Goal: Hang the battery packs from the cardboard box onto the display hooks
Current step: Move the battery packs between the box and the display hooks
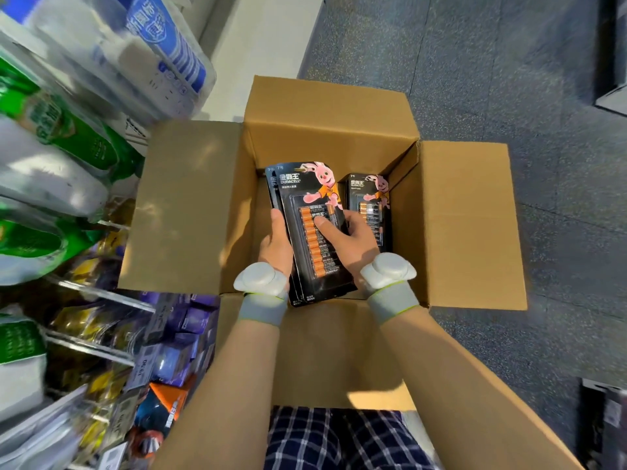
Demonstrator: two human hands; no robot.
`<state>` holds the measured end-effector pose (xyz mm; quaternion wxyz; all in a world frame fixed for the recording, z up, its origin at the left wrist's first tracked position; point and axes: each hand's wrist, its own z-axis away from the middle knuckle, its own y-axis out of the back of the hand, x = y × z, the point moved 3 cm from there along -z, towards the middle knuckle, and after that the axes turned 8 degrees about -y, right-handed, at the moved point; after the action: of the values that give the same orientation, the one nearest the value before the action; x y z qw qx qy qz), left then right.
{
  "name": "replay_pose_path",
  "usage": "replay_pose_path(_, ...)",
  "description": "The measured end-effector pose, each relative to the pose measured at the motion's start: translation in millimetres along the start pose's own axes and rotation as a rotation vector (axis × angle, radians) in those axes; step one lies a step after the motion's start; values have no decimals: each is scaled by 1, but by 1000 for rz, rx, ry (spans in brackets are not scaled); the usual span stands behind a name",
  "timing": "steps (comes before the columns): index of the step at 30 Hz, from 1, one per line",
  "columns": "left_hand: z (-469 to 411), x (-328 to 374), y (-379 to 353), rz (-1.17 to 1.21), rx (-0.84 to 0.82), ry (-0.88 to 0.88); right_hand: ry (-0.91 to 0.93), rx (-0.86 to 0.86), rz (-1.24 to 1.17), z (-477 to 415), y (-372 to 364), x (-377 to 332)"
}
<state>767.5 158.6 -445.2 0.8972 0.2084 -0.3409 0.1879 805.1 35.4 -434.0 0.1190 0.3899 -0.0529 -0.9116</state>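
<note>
An open cardboard box (190, 205) stands on the floor below me. Inside it, both hands hold a small stack of black battery packs (305, 195) with orange cells and a pink rabbit on the card. My left hand (276, 244) grips the stack's left edge, fingers underneath. My right hand (353, 235) grips the right edge, its thumb pressed on the top pack's blister. More battery packs (368, 198) stand in the box's far right corner. No hook with battery packs on it is visible.
Display racks on the left carry wrapped tissue packs (61, 137) and small packaged goods on hooks (101, 334) with price tags. Dark speckled floor (509, 79) lies to the right and beyond the box. A checked garment (332, 439) shows at the bottom.
</note>
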Motion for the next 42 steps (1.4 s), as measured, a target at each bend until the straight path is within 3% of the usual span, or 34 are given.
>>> replay_pose_path(10, 36, 8, 5, -46, 16, -125, 41, -81, 33, 17, 10, -9)
replay_pose_path(24, 122, 21, 50, 39, 176, -276, 303, -283, 163, 103, 16, -52)
replay_pose_path(31, 182, 38, 102, 194, 416, -349, 425, -421, 151, 169, -6, -81)
replay_pose_path(42, 273, 83, 167, 350, 551, -550, 679, -537, 80, 262, -30, -136)
